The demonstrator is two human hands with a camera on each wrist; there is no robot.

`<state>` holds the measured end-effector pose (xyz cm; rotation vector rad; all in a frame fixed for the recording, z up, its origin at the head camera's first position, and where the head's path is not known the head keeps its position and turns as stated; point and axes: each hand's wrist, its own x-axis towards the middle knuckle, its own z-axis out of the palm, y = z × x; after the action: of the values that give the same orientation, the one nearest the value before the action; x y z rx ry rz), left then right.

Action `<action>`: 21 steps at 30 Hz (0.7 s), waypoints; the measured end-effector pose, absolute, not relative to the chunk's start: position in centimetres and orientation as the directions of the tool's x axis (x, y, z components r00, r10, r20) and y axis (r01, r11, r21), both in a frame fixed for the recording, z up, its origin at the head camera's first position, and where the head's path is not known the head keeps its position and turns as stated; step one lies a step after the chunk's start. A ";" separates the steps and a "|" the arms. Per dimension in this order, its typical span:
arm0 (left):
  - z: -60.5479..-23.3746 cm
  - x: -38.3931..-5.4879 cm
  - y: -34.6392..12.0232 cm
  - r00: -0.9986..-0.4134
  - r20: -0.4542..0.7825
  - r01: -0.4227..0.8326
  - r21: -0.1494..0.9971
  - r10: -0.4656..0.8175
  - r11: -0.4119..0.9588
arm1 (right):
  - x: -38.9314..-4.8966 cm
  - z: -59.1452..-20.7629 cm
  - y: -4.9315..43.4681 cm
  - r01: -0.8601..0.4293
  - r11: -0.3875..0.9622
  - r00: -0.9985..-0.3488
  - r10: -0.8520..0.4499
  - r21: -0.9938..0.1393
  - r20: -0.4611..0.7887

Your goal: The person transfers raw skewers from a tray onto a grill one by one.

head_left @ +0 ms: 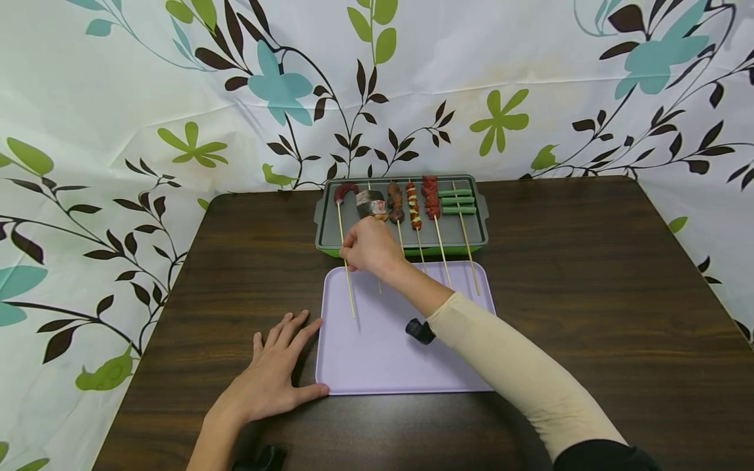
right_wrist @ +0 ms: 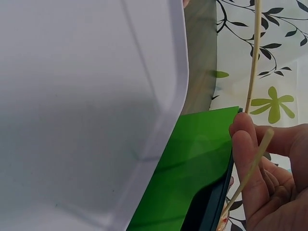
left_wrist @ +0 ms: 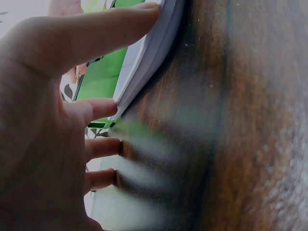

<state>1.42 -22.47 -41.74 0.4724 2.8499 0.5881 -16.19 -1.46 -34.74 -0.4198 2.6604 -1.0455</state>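
Observation:
With its fingertips my right hand [head_left: 370, 247] pinches the bamboo skewer [right_wrist: 254, 57] that carries a curved dark-red piece [head_left: 346, 191], at the left end of the grill box [head_left: 326, 229]. A second skewer [right_wrist: 248, 175], bearing a grey-and-pink fish-like chunk [head_left: 371, 204], passes close by that hand. My left hand [head_left: 268, 379] lies spread at the left edge of the lilac tray [head_left: 377, 360], thumb and index finger at its rim, the other fingers on the table.
To the right across the grill lie a brown-meat skewer [head_left: 396, 201], a red-and-yellow one [head_left: 413, 206], a red-meat one [head_left: 431, 196] and one with green pieces [head_left: 458, 201]. Their sticks overhang the tray. A patterned cloth [head_left: 412, 118] hangs behind the wooden table [head_left: 589, 281].

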 end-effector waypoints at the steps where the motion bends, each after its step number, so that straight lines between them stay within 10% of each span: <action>1: -41.7 1.4 -22.5 -0.931 -0.122 0.268 0.413 0.345 0.870 | -16.2 -34.7 -1.4 -0.181 0.705 -0.926 -0.358 -0.686 -0.123; 21: -41.7 1.4 -22.4 -0.931 -0.128 0.263 0.417 0.342 0.870 | -13.6 -33.6 0.4 -0.232 0.636 -0.900 -0.427 -0.736 -0.086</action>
<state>1.42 -22.44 -41.67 0.4649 2.8443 0.5934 -13.55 0.37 -33.59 -0.5354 2.6063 -1.1200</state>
